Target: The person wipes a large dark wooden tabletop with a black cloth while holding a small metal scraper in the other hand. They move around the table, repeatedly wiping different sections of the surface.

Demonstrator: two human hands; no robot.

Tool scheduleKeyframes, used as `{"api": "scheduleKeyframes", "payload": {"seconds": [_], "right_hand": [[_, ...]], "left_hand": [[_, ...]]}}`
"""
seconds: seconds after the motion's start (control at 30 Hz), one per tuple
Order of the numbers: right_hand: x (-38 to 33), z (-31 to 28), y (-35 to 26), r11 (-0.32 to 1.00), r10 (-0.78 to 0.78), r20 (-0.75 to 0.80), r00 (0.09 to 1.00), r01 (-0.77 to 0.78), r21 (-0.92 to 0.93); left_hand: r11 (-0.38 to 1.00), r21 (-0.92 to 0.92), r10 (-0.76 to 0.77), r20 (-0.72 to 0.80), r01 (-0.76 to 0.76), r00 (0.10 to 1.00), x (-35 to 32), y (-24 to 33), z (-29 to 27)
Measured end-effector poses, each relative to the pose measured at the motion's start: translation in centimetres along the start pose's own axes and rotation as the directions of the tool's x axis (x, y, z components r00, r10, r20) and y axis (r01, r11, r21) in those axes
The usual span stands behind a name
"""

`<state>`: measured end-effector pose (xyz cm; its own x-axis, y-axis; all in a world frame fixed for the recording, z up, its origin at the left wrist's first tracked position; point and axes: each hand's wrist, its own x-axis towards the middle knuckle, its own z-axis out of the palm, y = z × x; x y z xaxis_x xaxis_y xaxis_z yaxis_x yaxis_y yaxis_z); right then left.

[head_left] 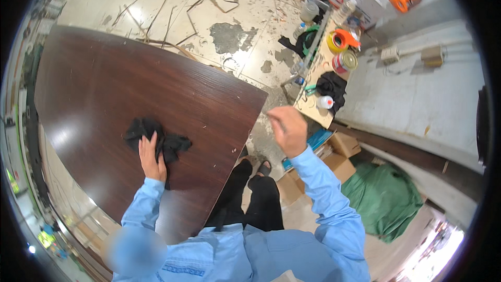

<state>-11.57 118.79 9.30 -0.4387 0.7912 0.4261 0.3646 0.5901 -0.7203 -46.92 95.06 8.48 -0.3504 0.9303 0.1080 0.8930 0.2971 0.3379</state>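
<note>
A: How were the hands placed?
B: The left hand (150,159) was laid on a black cloth (176,147), its fingers extended and pressed down rather than clenched. The right hand (288,130) was held loosely curled near the corner of the dark brown board (156,86); whether anything was pinched in it could not be told.
A: Where was the cloth, and which step was in hand?
B: It was bunched on the board's top, and wiping was suggested. Flat pressure and a sweep toward the pale specks (234,150) seemed to be called for.
A: Could any writing be read?
B: None with certainty. Dark marking was seen on the blue shirt (229,253). On the side bench (322,118), a red-and-white tin (344,62) was seen, its label too small to be read.
</note>
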Motion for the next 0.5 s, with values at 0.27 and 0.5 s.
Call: {"api": "scheduleKeyframes", "payload": {"seconds": [0.27,0.5], "right_hand": [[12.6,5.1,5.8,0.928,-0.334,0.376,0.864,0.371,-0.028],[15.9,7.0,6.4,0.771,-0.623,0.484,0.614,0.587,0.247]], "left_hand": [[0.949,0.122,-0.240,-0.324,0.292,0.915,14.5,3.4,6.3],[0.937,0.092,-0.290,-0.330,0.337,0.898,13.9,3.5,6.2]]}}
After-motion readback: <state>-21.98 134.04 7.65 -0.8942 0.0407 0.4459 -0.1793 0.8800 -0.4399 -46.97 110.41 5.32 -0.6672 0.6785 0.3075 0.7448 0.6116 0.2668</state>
